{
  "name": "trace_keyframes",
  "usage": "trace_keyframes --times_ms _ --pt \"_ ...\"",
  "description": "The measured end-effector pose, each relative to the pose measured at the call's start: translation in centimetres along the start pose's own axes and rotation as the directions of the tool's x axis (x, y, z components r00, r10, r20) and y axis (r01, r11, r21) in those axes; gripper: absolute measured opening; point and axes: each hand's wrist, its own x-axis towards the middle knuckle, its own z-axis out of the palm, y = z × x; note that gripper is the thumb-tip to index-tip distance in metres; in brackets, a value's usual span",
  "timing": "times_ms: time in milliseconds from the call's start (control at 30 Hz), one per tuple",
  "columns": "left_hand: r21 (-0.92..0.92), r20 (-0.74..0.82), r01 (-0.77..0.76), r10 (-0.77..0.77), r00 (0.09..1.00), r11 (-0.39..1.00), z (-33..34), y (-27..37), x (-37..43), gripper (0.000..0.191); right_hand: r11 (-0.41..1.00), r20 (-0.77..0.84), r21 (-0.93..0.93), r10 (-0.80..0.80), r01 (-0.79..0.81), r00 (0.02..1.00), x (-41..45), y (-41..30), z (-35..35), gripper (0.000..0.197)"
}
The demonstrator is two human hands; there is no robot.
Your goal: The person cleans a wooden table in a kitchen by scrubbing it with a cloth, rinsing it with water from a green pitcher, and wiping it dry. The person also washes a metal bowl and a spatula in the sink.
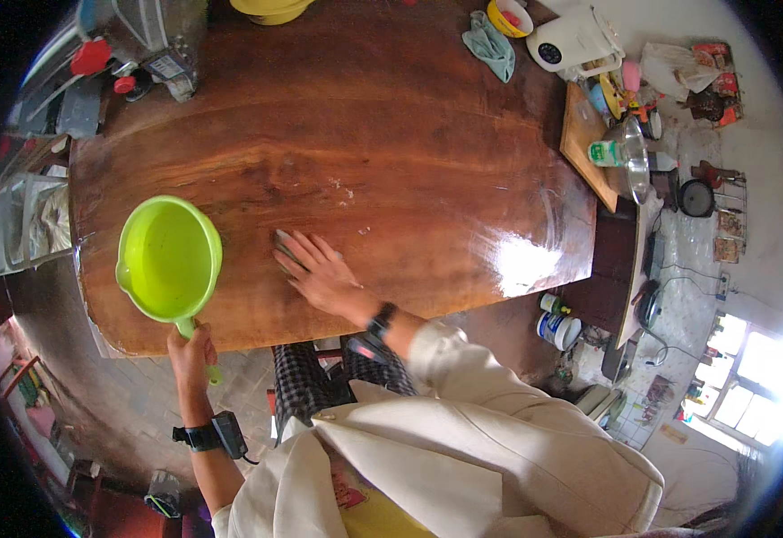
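My left hand (pixel 192 350) is closed around the handle of a lime-green plastic ladle (pixel 169 259) with a pouring lip. The ladle is over the left part of a brown wooden table (pixel 398 155), its bowl facing up, with a few dark specks inside. My right hand (pixel 321 272) lies palm down on the tabletop, slightly blurred. Beneath its fingers shows the edge of a greenish cleaning pad (pixel 286 259), mostly hidden by the hand. Small white crumbs (pixel 343 195) dot the wood beyond this hand.
A yellow basin (pixel 270 10), a pale green cloth (pixel 490 46) and a yellow bowl (pixel 509 18) sit along the far side. At the right are a white appliance (pixel 570 40), a wooden board (pixel 583 144) and a steel basin (pixel 636 161). Bottles (pixel 139 79) stand far left.
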Motion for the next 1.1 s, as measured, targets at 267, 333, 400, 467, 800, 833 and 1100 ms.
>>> trace_keyframes --times_ms 267,333,400,467,800,833,1100 --pt "0.02 -0.127 0.01 -0.007 0.992 1.0 -5.0 -3.1 -1.7 0.007 0.91 -0.186 -0.146 0.36 -0.388 0.914 -6.5 9.9 -3.4 0.056" --pt "0.039 -0.139 0.033 -0.028 0.99 0.999 -5.5 -3.5 -1.6 0.005 0.903 -0.299 -0.134 0.355 -0.408 0.886 0.5 10.2 -3.8 0.057" --pt "-0.021 -0.136 0.059 -0.061 0.989 0.998 -5.5 -3.6 -1.0 0.005 0.932 -0.257 -0.141 0.292 -0.335 0.921 5.9 7.2 -3.1 0.057" --pt "-0.078 -0.144 0.08 -0.09 0.985 0.994 -6.1 -3.8 -1.6 0.005 0.953 -0.244 -0.141 0.23 -0.269 0.942 7.8 3.1 -0.4 0.057" --pt "-0.068 -0.087 -0.016 0.011 0.996 0.998 -5.4 -5.8 0.6 0.006 0.993 0.037 0.116 -0.006 0.001 0.999 -7.4 2.2 0.2 0.053" --pt "-0.061 -0.076 -0.037 0.032 0.997 0.997 -5.6 -6.0 0.9 0.006 0.989 0.023 0.118 0.086 -0.088 0.996 -8.9 3.6 -0.6 0.052" --pt "0.157 -0.103 -0.134 0.151 0.983 0.978 -6.8 -7.6 1.7 0.009 0.906 -0.3 0.256 0.405 -0.336 0.864 -17.2 15.9 -3.9 0.053"
